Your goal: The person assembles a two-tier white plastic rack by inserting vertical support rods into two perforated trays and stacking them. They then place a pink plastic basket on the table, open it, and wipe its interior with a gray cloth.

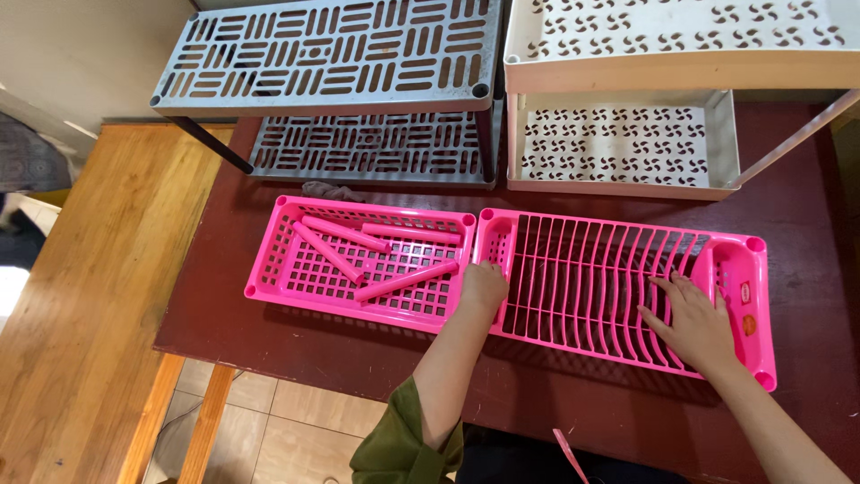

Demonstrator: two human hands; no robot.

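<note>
Two pink plastic trays lie side by side on a dark red table [269, 341]. The right one is a slotted dish rack tray [582, 278]. My left hand [484, 285] grips its left end, fingers curled over the rim. My right hand [694, 321] rests flat on its ribs near the right end, fingers spread. The left one is a pink grid basket [313, 273] that holds several loose pink tubes [405, 280].
A grey two-tier slotted rack [331, 54] and a cream two-tier rack [627, 134] stand at the back of the table. A wooden bench [81, 296] lies to the left. A grey cloth [327, 190] sits behind the basket.
</note>
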